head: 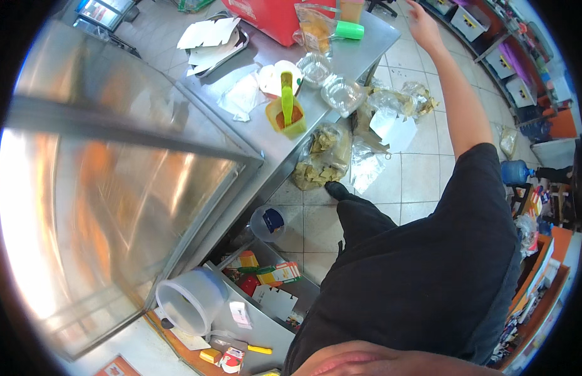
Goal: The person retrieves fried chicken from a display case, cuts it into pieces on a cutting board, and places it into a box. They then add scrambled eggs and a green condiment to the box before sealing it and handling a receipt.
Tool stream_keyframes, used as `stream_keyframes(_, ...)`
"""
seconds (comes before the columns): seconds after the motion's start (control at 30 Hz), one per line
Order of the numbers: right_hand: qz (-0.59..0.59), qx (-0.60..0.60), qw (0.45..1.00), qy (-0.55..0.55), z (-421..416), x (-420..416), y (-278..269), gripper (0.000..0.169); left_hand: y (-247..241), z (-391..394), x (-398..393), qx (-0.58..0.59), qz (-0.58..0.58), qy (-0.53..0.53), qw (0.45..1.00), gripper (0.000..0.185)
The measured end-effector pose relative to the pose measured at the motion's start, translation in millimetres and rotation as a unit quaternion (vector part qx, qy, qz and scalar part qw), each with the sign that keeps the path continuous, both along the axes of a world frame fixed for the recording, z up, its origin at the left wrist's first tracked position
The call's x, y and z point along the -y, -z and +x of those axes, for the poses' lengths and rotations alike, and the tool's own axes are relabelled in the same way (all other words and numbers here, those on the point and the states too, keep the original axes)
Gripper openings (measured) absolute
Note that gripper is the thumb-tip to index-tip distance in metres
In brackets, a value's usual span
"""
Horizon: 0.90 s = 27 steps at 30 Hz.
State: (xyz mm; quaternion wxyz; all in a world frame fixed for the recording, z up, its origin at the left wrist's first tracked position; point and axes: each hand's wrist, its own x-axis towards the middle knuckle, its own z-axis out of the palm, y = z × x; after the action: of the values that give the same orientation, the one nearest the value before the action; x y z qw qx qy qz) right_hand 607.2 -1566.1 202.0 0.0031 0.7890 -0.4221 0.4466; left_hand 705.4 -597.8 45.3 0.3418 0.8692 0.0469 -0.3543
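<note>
My right hand (pixel 421 26) reaches out past the table's far corner at the top edge, partly cut off, and no object shows in it. My left hand is out of view. Nearest the right hand on the steel table (pixel 366 51) are a bright green plastic cup (pixel 350 30) lying on its side and a clear plastic bag (pixel 314 35) with orange-brown contents. Two clear plastic clamshell containers (pixel 343 95) sit at the table's edge. Beside them, a yellow tub (pixel 272 115) holds reddish powder and a lime-green scoop (pixel 287 101). A white food carton (pixel 272 75) stands behind the tub.
A red insulated bag (pixel 267 19) and a tray of white cardboard (pixel 215 44) occupy the table's far side. Plastic bags of scraps (pixel 324 155) lie on the tiles near my foot (pixel 338 190). A glazed cabinet (pixel 131 211), white bucket (pixel 192 301) and yellow-handled knife (pixel 259 349) are at left.
</note>
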Motion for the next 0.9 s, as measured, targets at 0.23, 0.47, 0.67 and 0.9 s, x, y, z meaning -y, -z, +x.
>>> stream_keyframes(0.23,0.174,-0.058,0.969,-0.167,121,-66,-60,0.025,-89,116,186,0.116,-0.131,0.018,0.984,0.031)
stream_keyframes(0.47,0.174,0.032,0.980,-0.087,97,-70,44,0.020,-74,93,206,0.013,0.045,0.095,0.994,0.014)
stream_keyframes(0.67,0.299,-0.099,0.945,0.091,-109,-225,291,0.047,-17,82,176,-0.037,-0.006,0.095,0.995,0.019)
stream_keyframes(0.9,0.717,-0.334,0.576,-0.206,-234,-475,331,0.034,12,81,133,-0.030,-0.017,0.123,0.992,0.026)
